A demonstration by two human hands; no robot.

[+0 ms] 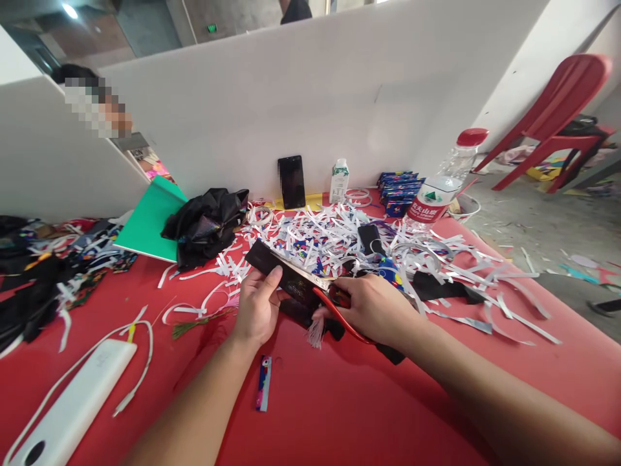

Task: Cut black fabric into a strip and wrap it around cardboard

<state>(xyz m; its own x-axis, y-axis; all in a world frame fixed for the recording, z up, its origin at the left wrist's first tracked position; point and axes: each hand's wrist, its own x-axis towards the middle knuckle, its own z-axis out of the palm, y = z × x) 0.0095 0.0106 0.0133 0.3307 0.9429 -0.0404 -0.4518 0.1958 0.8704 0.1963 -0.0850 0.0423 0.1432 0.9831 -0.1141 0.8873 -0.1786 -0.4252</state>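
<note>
My left hand point(258, 304) pinches a long strip of black material point(297, 288), thumb on top and fingers beneath. Red-handled scissors point(334, 312) are gripped in my right hand point(376, 304); their metal blades lie along the strip's upper edge. A pale tassel point(315, 331) hangs below, close to the right hand's fingertips. More black material extends under the right wrist. On the red tabletop point(310, 414) nearer me lies a small patterned blue strip point(263, 383).
White paper strips point(301, 226) cover the middle. Behind them stand a phone point(291, 181), a small white bottle point(338, 181) and a large water bottle point(434, 188). At left are a black bundle point(208, 220), a green board point(150, 223) and a white power bank point(80, 401) with cable.
</note>
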